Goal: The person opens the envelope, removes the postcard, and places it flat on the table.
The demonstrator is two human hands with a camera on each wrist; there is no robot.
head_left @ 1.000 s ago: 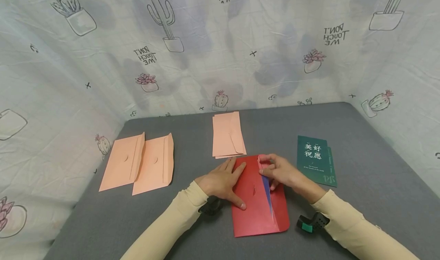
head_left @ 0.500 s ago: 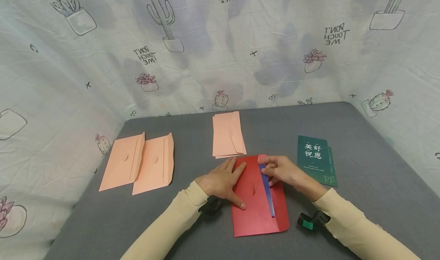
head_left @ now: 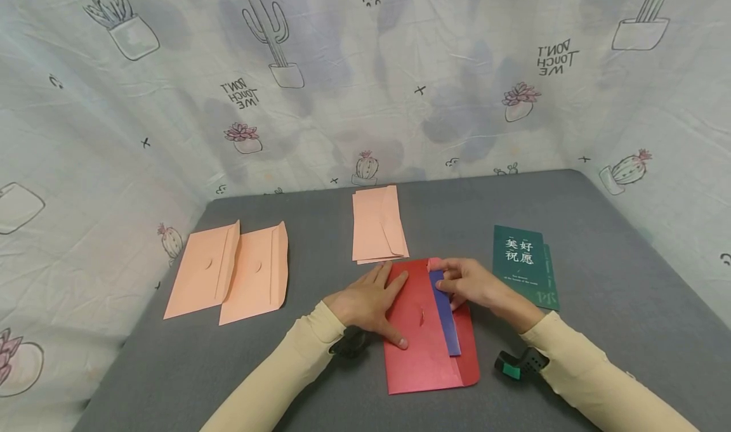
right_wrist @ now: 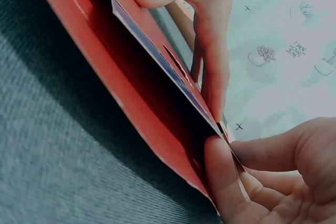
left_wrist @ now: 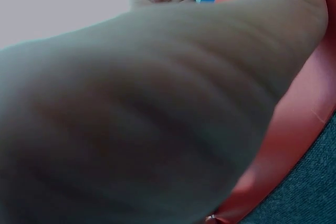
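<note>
A red envelope [head_left: 417, 370] lies on the dark grey table with its flap folded out to the right. My left hand [head_left: 368, 305] rests on its left part, fingers spread and straight. From the envelope's opening a strip of a blue card [head_left: 447, 318] sticks out; the rest of it is hidden inside. My right hand [head_left: 469, 285] pinches the card near its upper end between thumb and fingers. In the right wrist view the card's edge [right_wrist: 157, 61] stands above the dark open pocket, and my right thumb and fingers [right_wrist: 262, 156] are at its far end.
Two pale orange envelopes [head_left: 200, 270] overlap at the left. A small stack of similar envelopes [head_left: 374, 226] lies at the back middle. Right of my right hand are dark green cards [head_left: 522, 264] with white writing. A patterned curtain [head_left: 342, 121] hangs behind the table.
The blue card has slid rightward out of the red envelope, so a wider strip shows. My right hand has shifted slightly with it, while my left hand has stayed in place.
</note>
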